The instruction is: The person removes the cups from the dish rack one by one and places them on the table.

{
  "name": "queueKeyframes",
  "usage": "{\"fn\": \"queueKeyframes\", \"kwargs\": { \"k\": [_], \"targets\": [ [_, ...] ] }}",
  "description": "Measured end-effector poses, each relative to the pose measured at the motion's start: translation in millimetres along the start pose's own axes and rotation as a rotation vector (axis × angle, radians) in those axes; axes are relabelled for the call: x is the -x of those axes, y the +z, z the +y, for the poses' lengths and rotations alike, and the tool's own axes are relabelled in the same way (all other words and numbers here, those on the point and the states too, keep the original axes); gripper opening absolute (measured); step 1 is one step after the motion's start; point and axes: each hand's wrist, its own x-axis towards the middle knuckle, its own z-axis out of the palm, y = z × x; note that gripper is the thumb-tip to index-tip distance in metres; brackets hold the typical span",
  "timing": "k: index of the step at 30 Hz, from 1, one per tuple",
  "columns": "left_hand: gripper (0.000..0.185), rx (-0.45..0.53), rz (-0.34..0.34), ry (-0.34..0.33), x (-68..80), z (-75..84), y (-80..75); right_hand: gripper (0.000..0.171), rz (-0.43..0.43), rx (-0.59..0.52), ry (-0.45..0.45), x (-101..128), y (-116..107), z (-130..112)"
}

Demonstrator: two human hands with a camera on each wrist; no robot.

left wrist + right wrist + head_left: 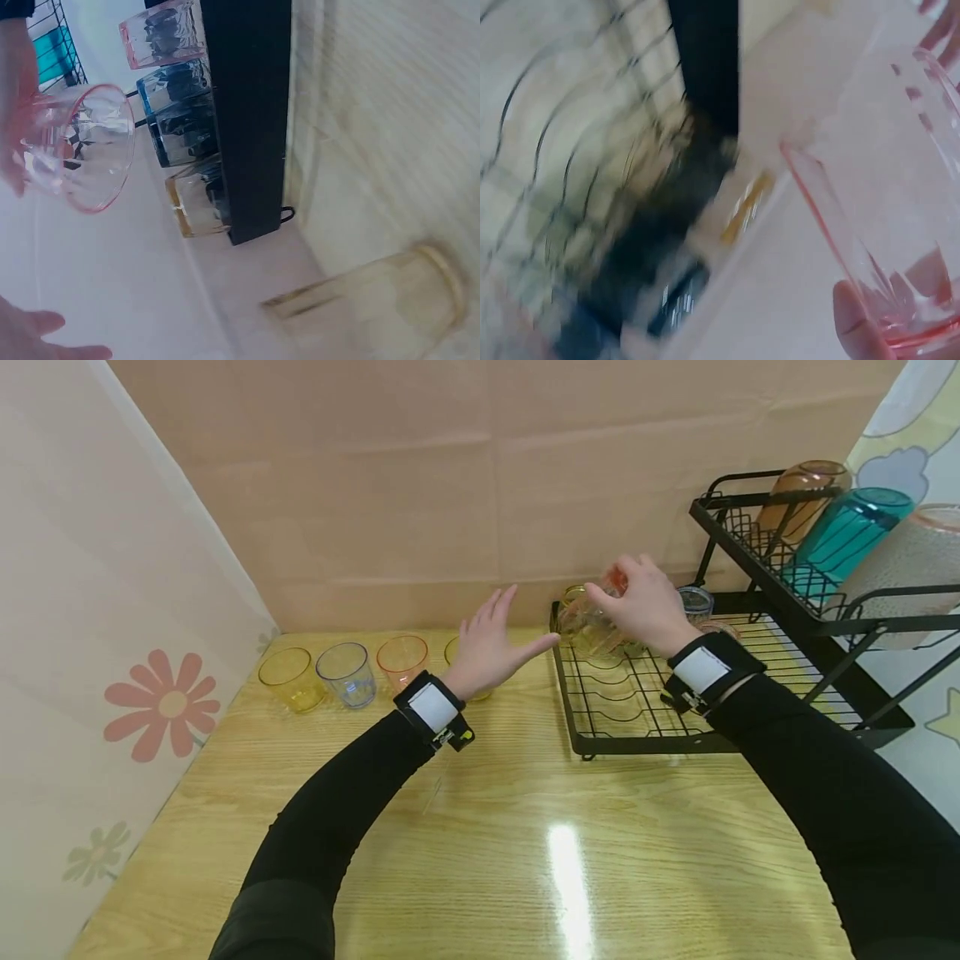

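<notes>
Right hand (643,606): fingers curled, gripping the base end of a clear drinking glass with a pink-tinted rim and base (86,154). Glass is up off the surface at the rear left of the black two-tier wire rack (652,745), tilted, mouth down and toward the left hand (491,647). Left hand: fingers extended, thumb well out, holding nothing, apart from the glass.

Neighbours: amber-ended clear glass (196,199) and blue-ended clear glass (180,127) in the lower tier, just beside the held one. Exact clearance can't be read. On the light wood-grain table (450,860): yellow-tinted glass (295,685), blue-rimmed glass (348,677), orange-red-rimmed glass (401,660), plus a yellow-rimmed glass (375,300) partly behind the left hand.

Step in hand reads as handling one glass between rack and row. To do it well: keep the firm hold at the thick base, don't squeeze the rim. Lift clear of the rack's edge before any sideways move. If both hands share it, left should take the side wall, and right should let go only once that hold is firm. Watch the left wrist: likeliest knock is the nearby row.
</notes>
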Motion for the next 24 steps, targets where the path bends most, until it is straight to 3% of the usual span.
{"fn": "queueKeyframes", "kwargs": {
  "k": [5,14,19,24],
  "targets": [
    [0.093,0.274,0.031,-0.075,8.1,-12.8,-5.0,0.046,0.074,-0.2,0.016,0,25,-10],
    [0.083,0.971,0.113,-0.296,13.3,-4.6,2.3,0.042,0.202,-0.56,0.152,5,68,-28],
    [0.089,1.183,0.179,-0.448,16.7,6.5,9.8,0.041,0.296,-0.736,0.207,5,84,-39],
    [0.098,1.299,0.2,-0.588,18.5,15.3,12.3,0.039,0.345,-0.849,0.279,4,94,-53]
  ]
}}
